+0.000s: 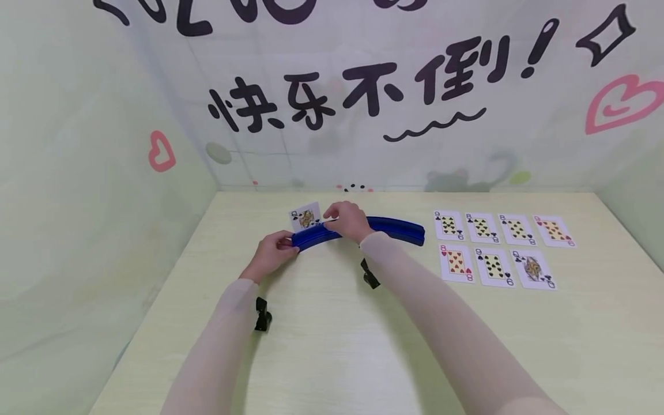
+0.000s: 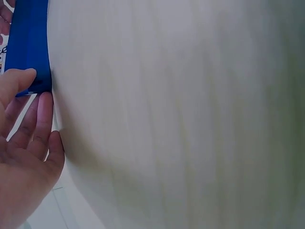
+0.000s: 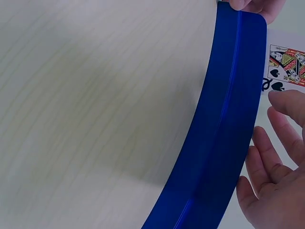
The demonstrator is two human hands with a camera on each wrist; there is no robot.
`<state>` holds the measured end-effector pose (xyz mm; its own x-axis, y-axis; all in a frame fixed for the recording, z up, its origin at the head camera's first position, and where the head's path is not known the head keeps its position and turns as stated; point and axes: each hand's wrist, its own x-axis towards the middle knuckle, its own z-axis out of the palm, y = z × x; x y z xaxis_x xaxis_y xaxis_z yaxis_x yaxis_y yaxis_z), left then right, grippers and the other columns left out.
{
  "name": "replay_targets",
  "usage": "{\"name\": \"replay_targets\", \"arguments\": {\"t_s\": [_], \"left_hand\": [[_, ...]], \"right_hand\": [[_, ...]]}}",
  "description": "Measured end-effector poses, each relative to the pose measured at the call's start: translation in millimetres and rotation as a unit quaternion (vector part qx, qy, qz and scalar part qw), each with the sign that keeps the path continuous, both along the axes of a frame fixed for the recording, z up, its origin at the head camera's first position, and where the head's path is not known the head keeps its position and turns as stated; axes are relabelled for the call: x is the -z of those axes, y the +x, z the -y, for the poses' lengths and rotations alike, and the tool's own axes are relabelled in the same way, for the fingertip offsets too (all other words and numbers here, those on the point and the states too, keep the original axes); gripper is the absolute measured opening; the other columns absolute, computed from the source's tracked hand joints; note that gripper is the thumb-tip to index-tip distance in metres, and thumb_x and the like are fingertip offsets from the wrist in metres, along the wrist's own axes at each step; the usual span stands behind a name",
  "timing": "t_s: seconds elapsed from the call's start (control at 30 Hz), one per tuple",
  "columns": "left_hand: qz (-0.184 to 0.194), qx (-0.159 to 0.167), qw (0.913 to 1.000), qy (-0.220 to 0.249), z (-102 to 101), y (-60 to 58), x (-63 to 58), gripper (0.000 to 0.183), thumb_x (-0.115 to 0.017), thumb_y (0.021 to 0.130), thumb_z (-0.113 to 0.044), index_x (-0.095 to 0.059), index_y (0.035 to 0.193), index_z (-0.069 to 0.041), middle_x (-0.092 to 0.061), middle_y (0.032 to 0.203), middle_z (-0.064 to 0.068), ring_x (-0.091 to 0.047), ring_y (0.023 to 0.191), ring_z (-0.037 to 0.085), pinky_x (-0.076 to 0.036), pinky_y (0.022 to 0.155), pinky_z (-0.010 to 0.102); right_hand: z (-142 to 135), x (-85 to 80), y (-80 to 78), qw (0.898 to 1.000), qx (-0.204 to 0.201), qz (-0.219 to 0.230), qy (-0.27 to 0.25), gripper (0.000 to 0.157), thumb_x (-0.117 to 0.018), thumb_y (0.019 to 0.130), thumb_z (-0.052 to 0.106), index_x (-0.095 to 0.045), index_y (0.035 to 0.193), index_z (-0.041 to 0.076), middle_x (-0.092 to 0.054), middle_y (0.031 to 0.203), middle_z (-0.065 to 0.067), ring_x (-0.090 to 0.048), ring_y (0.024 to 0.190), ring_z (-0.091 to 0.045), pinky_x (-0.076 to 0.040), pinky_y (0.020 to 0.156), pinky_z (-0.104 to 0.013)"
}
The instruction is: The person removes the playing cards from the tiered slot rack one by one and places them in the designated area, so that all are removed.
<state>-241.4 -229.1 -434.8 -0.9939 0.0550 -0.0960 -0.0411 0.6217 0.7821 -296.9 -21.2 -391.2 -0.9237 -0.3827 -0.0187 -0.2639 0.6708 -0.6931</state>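
Observation:
A curved blue card holder point(image 1: 396, 229) lies across the far middle of the table. My left hand point(image 1: 271, 253) grips its left end, thumb on the top face and fingers at the end edge. A queen of spades point(image 1: 305, 218) shows just beyond that end, its lower edge overlapped by the holder. My right hand point(image 1: 349, 222) is over the middle of the holder. In the right wrist view its loosely bent fingers point(image 3: 259, 164) rest along the holder's far edge, and the thumb is close to the card's corner, with nothing pinched.
Several playing cards lie face up in two rows at the right, among them an eight of hearts point(image 1: 456, 263) and a queen of clubs point(image 1: 534, 269). Two small black pieces, one at the left point(image 1: 263, 315) and one nearer the middle point(image 1: 370, 276), lie beside my forearms. A printed cloth point(image 1: 321, 161) hangs behind.

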Motion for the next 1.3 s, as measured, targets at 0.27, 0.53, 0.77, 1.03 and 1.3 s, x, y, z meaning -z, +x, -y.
{"name": "replay_targets", "arguments": {"t_s": [0.27,0.53,0.77,1.03,1.3], "left_hand": [[0.007,-0.003,0.9999,0.008,-2,0.8,-0.9,0.034,-0.062,0.087,-0.008,-0.053,0.119,0.001,-0.058,0.107,0.019,-0.056,0.095,0.028,-0.047,0.084,0.038],[0.01,-0.002,0.9998,0.018,-5,-1.3,-0.3,0.033,-0.062,0.087,-0.008,-0.054,0.118,0.0,-0.058,0.106,0.018,-0.056,0.094,0.027,-0.047,0.083,0.037],[0.005,-0.001,0.9999,0.015,-4,-1.6,-0.6,0.034,-0.062,0.087,-0.008,-0.054,0.119,0.001,-0.058,0.106,0.019,-0.057,0.094,0.028,-0.048,0.084,0.037],[0.001,-0.003,0.9999,0.016,-4,-0.3,-0.5,0.035,-0.062,0.086,-0.006,-0.053,0.12,0.002,-0.058,0.107,0.02,-0.057,0.095,0.028,-0.048,0.084,0.038],[-0.002,-0.005,1.0,0.007,0,-0.2,0.8,0.035,-0.062,0.086,-0.006,-0.054,0.119,0.002,-0.059,0.104,0.019,-0.057,0.093,0.027,-0.048,0.082,0.037]], "right_hand": [[8,4.5,-1.5,0.999,0.012,-0.009,0.049,0.025,-0.067,0.084,0.026,-0.068,0.107,0.015,-0.064,0.106,-0.001,-0.05,0.099,-0.02,-0.035,0.09,-0.041],[10,5.1,1.8,0.997,0.034,-0.014,0.063,0.023,-0.067,0.084,0.027,-0.068,0.104,0.015,-0.064,0.105,0.001,-0.043,0.097,-0.022,-0.029,0.091,-0.042],[9,7.2,2.0,0.998,0.052,-0.028,0.036,0.016,-0.066,0.085,0.026,-0.071,0.098,0.017,-0.066,0.1,0.003,-0.046,0.095,-0.02,-0.031,0.09,-0.042],[10,12.5,-0.7,0.997,0.062,-0.036,0.002,0.016,-0.066,0.085,0.026,-0.072,0.097,0.016,-0.067,0.097,0.003,-0.049,0.093,-0.019,-0.033,0.088,-0.041],[10,15.3,-3.0,0.998,0.049,-0.037,-0.015,0.015,-0.065,0.086,0.024,-0.071,0.097,0.015,-0.067,0.095,0.004,-0.056,0.092,-0.015,-0.032,0.089,-0.041]]}}
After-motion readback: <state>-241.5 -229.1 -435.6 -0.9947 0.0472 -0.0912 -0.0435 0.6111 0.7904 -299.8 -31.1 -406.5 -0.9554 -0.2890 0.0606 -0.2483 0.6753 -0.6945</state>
